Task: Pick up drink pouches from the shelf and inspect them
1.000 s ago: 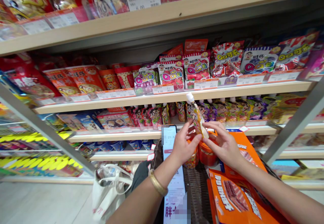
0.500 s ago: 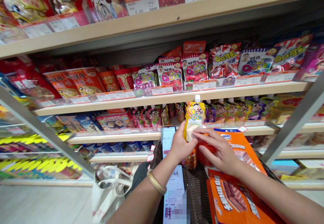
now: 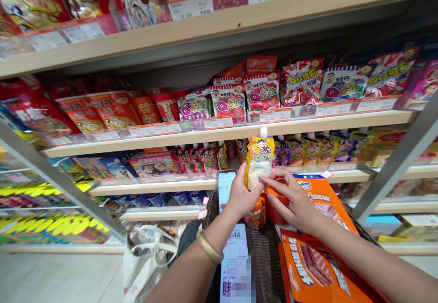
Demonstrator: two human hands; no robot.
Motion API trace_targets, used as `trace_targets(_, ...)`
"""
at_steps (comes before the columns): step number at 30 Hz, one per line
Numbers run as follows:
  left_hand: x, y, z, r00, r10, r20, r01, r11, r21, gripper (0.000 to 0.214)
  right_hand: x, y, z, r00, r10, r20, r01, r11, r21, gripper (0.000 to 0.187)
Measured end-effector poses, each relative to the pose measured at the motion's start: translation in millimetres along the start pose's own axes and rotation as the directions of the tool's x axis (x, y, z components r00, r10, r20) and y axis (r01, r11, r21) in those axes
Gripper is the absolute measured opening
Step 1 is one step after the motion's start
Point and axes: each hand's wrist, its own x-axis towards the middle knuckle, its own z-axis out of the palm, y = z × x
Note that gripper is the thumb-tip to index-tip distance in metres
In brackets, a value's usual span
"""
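Note:
A yellow and white spouted drink pouch [image 3: 261, 154] with a white cap stands upright in front of the lower shelf. My left hand [image 3: 243, 193] is closed around its lower left side, with the thumb across the bottom front. My right hand [image 3: 292, 200] reaches in from the right. Its fingertips touch the pouch's lower front beside my left thumb, while its fingers stay stretched, apart from its own thumb. Below both hands, a dark woven basket [image 3: 265, 253] holds a red-lidded jar [image 3: 256, 214], a red item [image 3: 277, 202] and orange wafer packages [image 3: 316, 266].
Two phones, an upper one [image 3: 226, 186] and a lower one [image 3: 236, 259], lie at the basket's left. Similar pouches [image 3: 310, 150] line the lower shelf [image 3: 164, 186]. Candy bags [image 3: 263, 92] fill the shelf above. A white tote bag [image 3: 143, 257] is at lower left.
Both hands and the pouch have shifted very slightly left in view, along with the shelves. The hold on the pouch looks the same.

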Motion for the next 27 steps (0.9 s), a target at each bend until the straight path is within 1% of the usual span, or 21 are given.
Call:
trace_targets(8, -0.2, 4.8, 0.3, 1.0, -0.021, 0.002, 0.021, 1.0, -0.014, 0.06, -3.1, 3.7, 2.0, 0.999, 0.02, 0.026, -0.02, 1.0, -0.003, 0.053)
trace_targets(12, 0.3, 3.7, 0.6, 1.0, -0.018, -0.002, 0.018, 1.0, 0.005, 0.061, -3.7, 4.2, 2.0, 0.999, 0.024, 0.027, -0.024, 1.0, 0.01, 0.051)
trace_targets(16, -0.1, 2.6, 0.3, 1.0, 0.004, -0.007, -0.004, 0.999, 0.036, 0.058, -3.3, 4.2, 1.8, 1.0, 0.021, 0.016, -0.021, 1.0, 0.004, 0.05)
trace_targets(20, -0.8, 4.6, -0.9, 0.999, 0.038, 0.02, -0.04, 0.996, 0.083, 0.051, -1.8, 2.7, 1.0, 1.0, 0.022, 0.004, -0.022, 1.0, -0.001, 0.048)
trace_targets(22, -1.2, 4.2, -1.7, 0.997, 0.074, 0.031, -0.077, 0.991, 0.112, 0.052, -0.8, 1.6, -0.1, 0.999, 0.045, -0.004, -0.045, 0.999, -0.006, 0.047)
trace_targets(24, -1.8, 2.2, -2.5, 0.988, 0.148, 0.052, -0.154, 0.977, 0.15, 0.056, 0.0, 0.7, -1.3, 0.996, 0.085, -0.018, -0.085, 0.996, -0.001, 0.047)
trace_targets(27, -3.7, -0.7, -3.8, 0.954, 0.266, 0.135, -0.289, 0.938, 0.193, 0.064, -0.5, 0.7, -1.9, 0.988, 0.148, -0.043, -0.146, 0.989, 0.033, 0.048)
